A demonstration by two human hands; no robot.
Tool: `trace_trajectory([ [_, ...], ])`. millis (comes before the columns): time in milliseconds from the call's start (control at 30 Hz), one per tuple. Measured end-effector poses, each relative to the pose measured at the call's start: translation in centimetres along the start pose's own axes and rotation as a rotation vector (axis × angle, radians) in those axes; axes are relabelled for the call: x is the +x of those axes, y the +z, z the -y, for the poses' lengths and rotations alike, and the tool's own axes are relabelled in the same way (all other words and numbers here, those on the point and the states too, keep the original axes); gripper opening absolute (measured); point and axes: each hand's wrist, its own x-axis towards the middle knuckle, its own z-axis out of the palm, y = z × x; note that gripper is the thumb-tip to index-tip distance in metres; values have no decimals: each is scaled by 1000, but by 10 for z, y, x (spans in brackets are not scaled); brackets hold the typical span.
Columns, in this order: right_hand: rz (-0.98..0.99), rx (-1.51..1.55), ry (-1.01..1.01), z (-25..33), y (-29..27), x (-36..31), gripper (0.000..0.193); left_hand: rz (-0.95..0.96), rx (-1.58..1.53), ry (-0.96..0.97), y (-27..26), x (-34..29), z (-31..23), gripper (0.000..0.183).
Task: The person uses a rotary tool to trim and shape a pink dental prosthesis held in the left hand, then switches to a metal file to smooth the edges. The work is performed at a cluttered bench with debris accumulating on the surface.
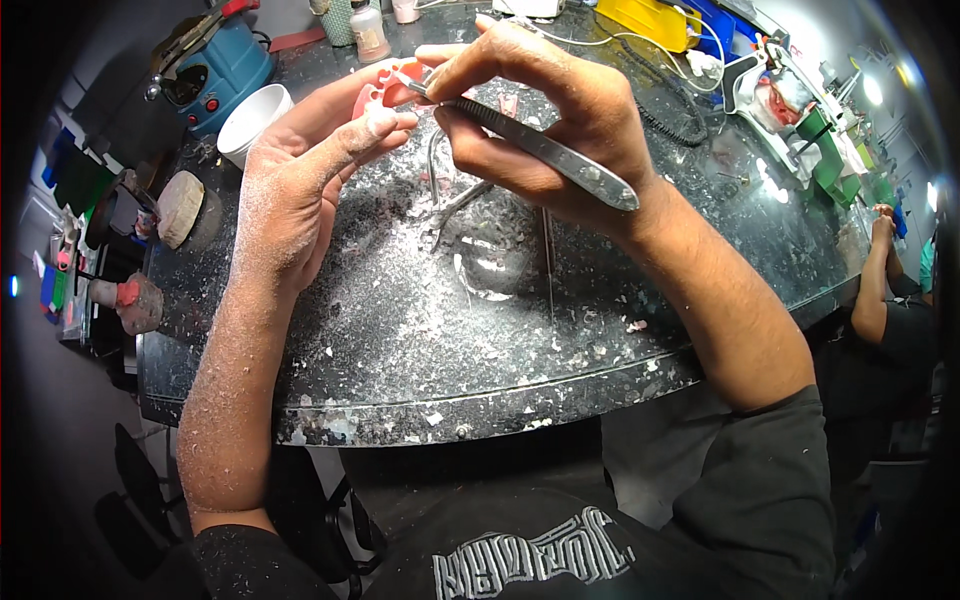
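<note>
My left hand [285, 195], dusted with white powder, pinches a small pink denture piece [368, 97] between thumb and fingers at the far side of the work area. A flat metal scalpel handle [565, 158] with a ridged grip lies in my right hand [575, 95], fingers closed around it. Its working end meets the pink piece, and the fingers partly cover that contact. Below the hands, a bent metal instrument [458, 212] rests on the dark speckled bench [640, 280] amid white powder and pink scraps.
A white cup [255, 118] and a blue machine [228, 75] stand at the left, near a pale plaster block [181, 208]. Further back are a small bottle [370, 38] and a yellow bin [645, 22]. A black coiled cord [690, 128] lies right. Another person's arm [872, 295] shows far right.
</note>
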Motion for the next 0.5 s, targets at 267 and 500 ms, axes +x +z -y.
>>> trace_trajectory([
  [267,82,-170,-108,-5,-8,-2,23,-14,27,20,4,0,-1,44],
  [500,12,105,177,7,0,0,14,-25,-21,22,4,-2,2,45],
])
